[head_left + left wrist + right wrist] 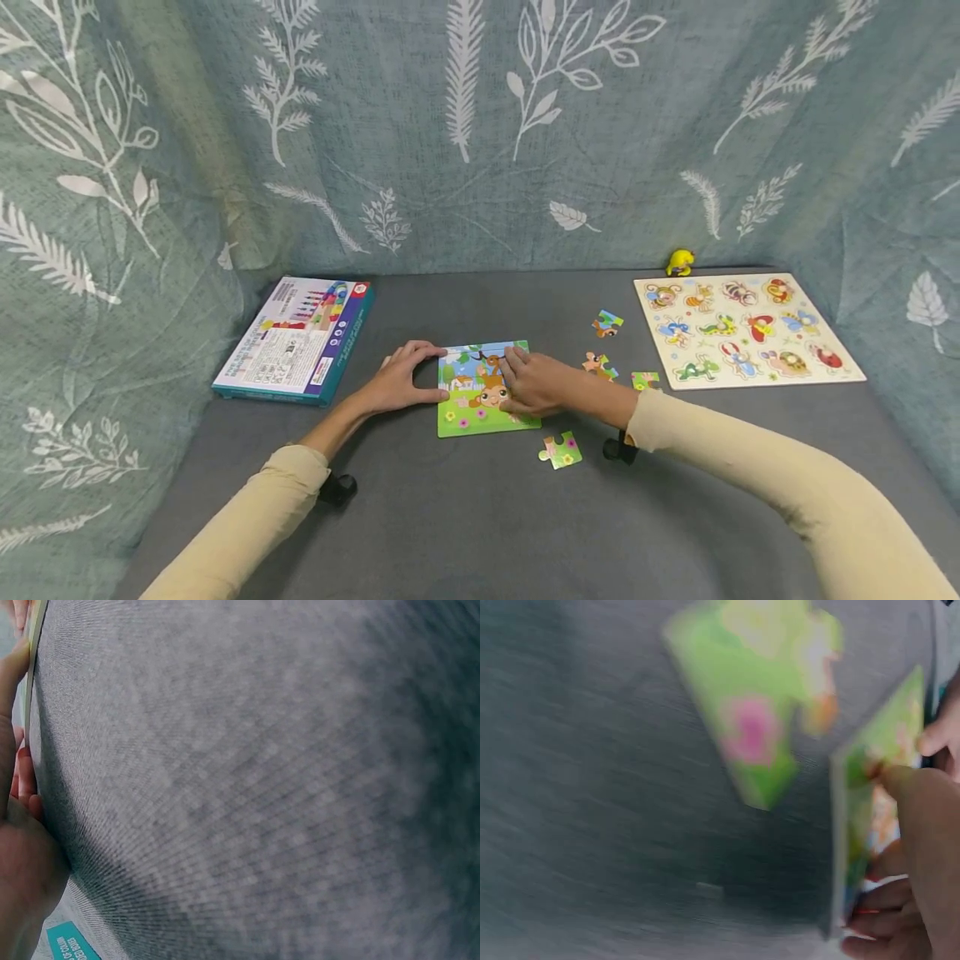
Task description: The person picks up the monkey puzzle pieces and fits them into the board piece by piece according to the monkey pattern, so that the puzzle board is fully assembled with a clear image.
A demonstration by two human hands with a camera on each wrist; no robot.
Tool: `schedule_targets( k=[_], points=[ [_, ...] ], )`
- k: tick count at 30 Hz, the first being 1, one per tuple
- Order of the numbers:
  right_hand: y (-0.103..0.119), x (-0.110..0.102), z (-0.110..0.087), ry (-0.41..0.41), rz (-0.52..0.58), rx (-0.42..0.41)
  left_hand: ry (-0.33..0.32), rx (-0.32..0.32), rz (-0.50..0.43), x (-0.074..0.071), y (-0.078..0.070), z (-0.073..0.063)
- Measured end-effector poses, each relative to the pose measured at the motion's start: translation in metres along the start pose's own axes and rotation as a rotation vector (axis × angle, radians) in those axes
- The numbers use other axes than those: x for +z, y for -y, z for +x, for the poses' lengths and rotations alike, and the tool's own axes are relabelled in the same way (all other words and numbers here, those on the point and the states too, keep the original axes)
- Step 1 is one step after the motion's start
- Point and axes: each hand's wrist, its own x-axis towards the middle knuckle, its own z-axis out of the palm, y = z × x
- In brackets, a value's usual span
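A square jigsaw puzzle board (465, 423) with a monkey picture lies flat on the grey table. Along its left edge, my left hand (401, 379) spreads thumb and fingers apart, touching the side. In the left wrist view, the thumb (16, 664) meets the board's thin rim. Over the board's right part, my right hand (536, 385) rests its thumb and fingertips on the picture, covering some of it. Whether a piece lies under those fingers is hidden. A green puzzle piece (562, 450) with flowers lies just off the board's lower right corner.
More loose pieces lie right of the board: a monkey piece (607, 323), another monkey piece (600, 365) and a green piece (645, 381). Farther right is a wooden insect puzzle (720, 350), with a yellow toy (680, 262) behind it. A box (296, 337) lies at the left.
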Motion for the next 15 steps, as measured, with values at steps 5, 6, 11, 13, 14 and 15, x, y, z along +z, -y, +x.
schedule_targets(
  k=[5, 6, 11, 13, 14, 15],
  points=[
    [0.011, 0.014, -0.007, -0.093, 0.07, 0.087, -0.004, 0.006, 0.006, 0.002, 0.003, -0.003],
    [0.012, 0.016, -0.005, -0.116, 0.05, 0.096, -0.006, 0.006, 0.005, 0.002, 0.003, -0.004],
    [0.015, 0.011, 0.004, -0.109, -0.035, 0.132, -0.037, 0.035, -0.01, 0.001, 0.001, -0.003],
    [0.018, 0.006, 0.007, -0.054, -0.038, 0.153, -0.055, 0.065, -0.004, 0.002, 0.0, -0.003],
    [0.019, 0.004, 0.008, -0.027, -0.031, 0.166, -0.059, 0.075, -0.005, 0.002, -0.001, -0.004],
    [0.02, 0.002, 0.009, -0.006, -0.031, 0.175, -0.059, 0.081, -0.006, 0.002, -0.002, -0.004]
  ],
)
